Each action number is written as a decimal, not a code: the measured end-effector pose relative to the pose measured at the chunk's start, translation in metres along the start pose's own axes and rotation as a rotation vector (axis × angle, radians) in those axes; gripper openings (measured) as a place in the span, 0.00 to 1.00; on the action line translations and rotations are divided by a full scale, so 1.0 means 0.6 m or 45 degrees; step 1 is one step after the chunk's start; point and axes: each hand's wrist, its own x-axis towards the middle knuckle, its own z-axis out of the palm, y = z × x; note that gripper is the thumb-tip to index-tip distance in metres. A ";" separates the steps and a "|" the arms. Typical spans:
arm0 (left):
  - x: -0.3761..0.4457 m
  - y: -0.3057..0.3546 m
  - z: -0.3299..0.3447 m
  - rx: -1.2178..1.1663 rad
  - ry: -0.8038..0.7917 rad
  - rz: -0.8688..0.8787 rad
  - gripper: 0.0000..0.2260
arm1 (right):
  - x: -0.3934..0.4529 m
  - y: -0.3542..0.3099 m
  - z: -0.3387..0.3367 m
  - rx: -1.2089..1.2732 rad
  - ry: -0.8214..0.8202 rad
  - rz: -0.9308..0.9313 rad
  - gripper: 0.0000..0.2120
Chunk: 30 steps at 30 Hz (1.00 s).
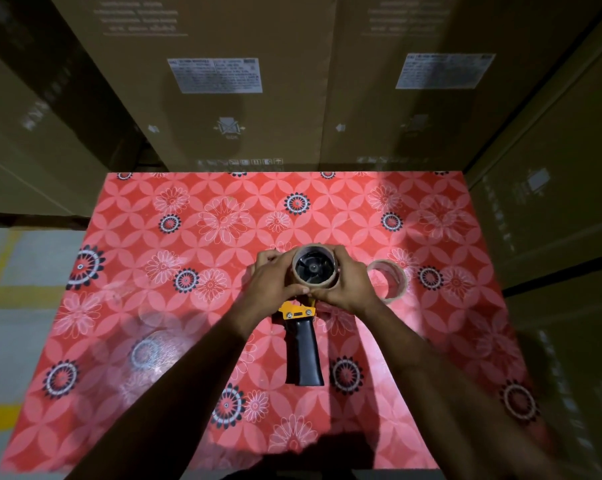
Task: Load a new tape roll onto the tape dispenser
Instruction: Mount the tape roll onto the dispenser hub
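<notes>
The tape dispenser [304,351] lies on the red flowered table [188,323], its black handle pointing toward me and its yellow frame under my thumbs. A tape roll [331,279] with a brown cardboard core sits around the dispenser's black hub. My left hand [275,282] grips the roll from the left and my right hand [349,285] from the right, thumbs meeting at its near side. The dispenser's front end is hidden behind my hands.
A second roll [389,280], nearly a bare cardboard core, lies on the table just right of my right hand. Tall cardboard boxes [244,98] wall in the table's far and right sides. Grey floor with yellow lines [12,292] lies to the left.
</notes>
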 end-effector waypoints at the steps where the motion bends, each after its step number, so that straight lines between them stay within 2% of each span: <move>1: 0.001 0.001 0.000 0.005 -0.003 -0.003 0.36 | 0.001 -0.001 0.001 -0.019 0.009 -0.002 0.43; 5: 0.003 0.006 0.001 0.047 -0.030 -0.032 0.37 | 0.007 -0.009 0.000 -0.114 -0.069 0.052 0.43; 8: 0.000 0.008 0.001 0.118 -0.105 -0.077 0.45 | 0.006 -0.016 -0.001 -0.184 -0.133 0.091 0.45; 10: -0.007 0.016 -0.002 0.149 -0.146 -0.076 0.48 | 0.007 -0.018 -0.014 -0.260 -0.218 0.056 0.50; 12: -0.012 0.022 -0.002 0.201 -0.114 -0.020 0.40 | 0.007 -0.022 -0.026 -0.346 -0.280 0.012 0.52; 14: -0.015 0.025 0.002 0.293 -0.080 0.059 0.33 | 0.001 -0.025 -0.025 -0.480 -0.180 -0.096 0.42; 16: -0.013 0.021 0.011 0.408 -0.054 0.109 0.32 | -0.011 -0.031 -0.011 -0.668 -0.101 -0.196 0.35; 18: -0.009 0.015 0.019 0.504 -0.042 0.124 0.31 | -0.013 -0.023 0.007 -0.759 -0.083 -0.221 0.34; 22: -0.007 0.014 0.025 0.641 -0.002 0.153 0.31 | -0.008 -0.010 0.017 -0.795 -0.078 -0.213 0.35; 30: 0.005 0.027 0.032 0.799 -0.154 0.008 0.29 | 0.001 0.003 0.034 -0.764 -0.125 -0.133 0.32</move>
